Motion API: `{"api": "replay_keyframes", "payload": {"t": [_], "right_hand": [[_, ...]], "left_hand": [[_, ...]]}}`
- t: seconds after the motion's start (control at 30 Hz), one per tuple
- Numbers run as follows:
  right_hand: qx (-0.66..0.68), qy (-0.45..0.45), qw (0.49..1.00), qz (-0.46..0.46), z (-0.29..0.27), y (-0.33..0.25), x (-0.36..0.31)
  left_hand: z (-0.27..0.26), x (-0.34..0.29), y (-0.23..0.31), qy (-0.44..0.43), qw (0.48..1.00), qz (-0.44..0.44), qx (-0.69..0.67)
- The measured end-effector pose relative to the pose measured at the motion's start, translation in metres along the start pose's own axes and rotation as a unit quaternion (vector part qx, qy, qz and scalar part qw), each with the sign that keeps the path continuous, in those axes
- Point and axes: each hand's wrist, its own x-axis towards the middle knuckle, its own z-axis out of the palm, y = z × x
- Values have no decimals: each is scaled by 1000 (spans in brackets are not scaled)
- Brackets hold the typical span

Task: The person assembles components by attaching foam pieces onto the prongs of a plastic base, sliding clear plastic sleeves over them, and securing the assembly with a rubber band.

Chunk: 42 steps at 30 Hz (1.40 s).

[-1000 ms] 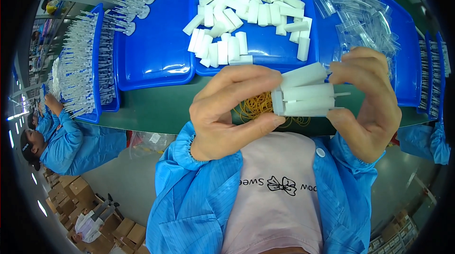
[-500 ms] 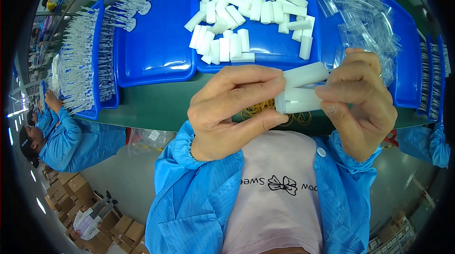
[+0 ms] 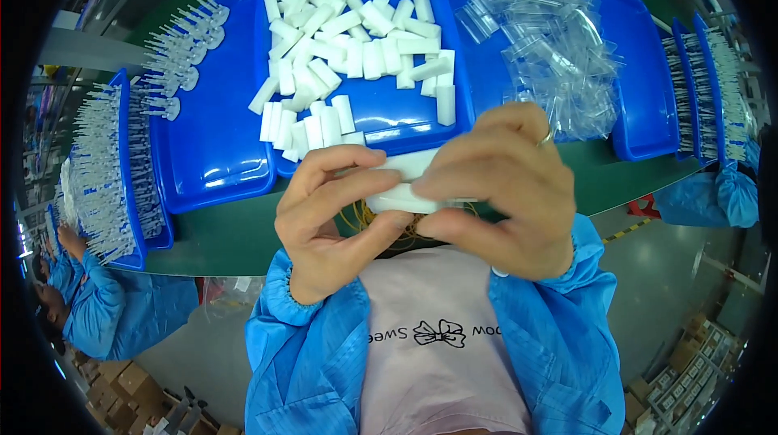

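Note:
My left hand (image 3: 332, 216) is closed, with its fingers and thumb gripping the left ends of two white oblong blocks. The upper block (image 3: 411, 164) lies beside the lower block (image 3: 403, 198). A clear plastic edge shows around the lower block, partly hidden by my fingers. My right hand (image 3: 506, 192), smeared a little by motion, closes its fingers and thumb over the right end of the blocks. Yellow rubber bands (image 3: 355, 216) lie on the green table just under my hands.
Beyond my hands, a blue tray (image 3: 397, 117) holds many loose white blocks. Clear plastic sleeves (image 3: 559, 54) are heaped at its right. To the left stand a blue tray (image 3: 215, 167) and racks of white-tipped thin parts (image 3: 101, 167). A co-worker in blue (image 3: 121, 305) sits far left.
My view has shifted, so trays and hands sit differently in the picture. My right hand has moved closer to my left, covering more of the blocks.

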Motion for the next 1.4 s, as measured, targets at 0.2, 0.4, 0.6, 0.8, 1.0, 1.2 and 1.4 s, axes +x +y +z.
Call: {"api": "replay_keyframes", "payload": {"t": [0.2,0.4,0.6,0.8,1.0,1.2,1.4], "right_hand": [[-239,-4,970,47,-28,82,13],[-457,-143,877,51,-18,140,0],[16,85,983,165,-9,87,16],[317,87,940,90,-17,37,9],[200,41,977,58,-4,3,13],[168,5,983,78,-7,-3,13],[191,86,973,102,-11,-4,14]], "left_hand": [[-3,-1,-13,-1,982,-95,-163],[-3,-1,-20,18,961,-114,-251],[-4,1,-26,29,963,-93,-250],[-1,1,-18,42,975,-70,-204],[0,-3,-16,55,987,-42,-145],[-1,-7,-14,58,991,-35,-112],[-1,-6,-13,56,991,-36,-120]]}}
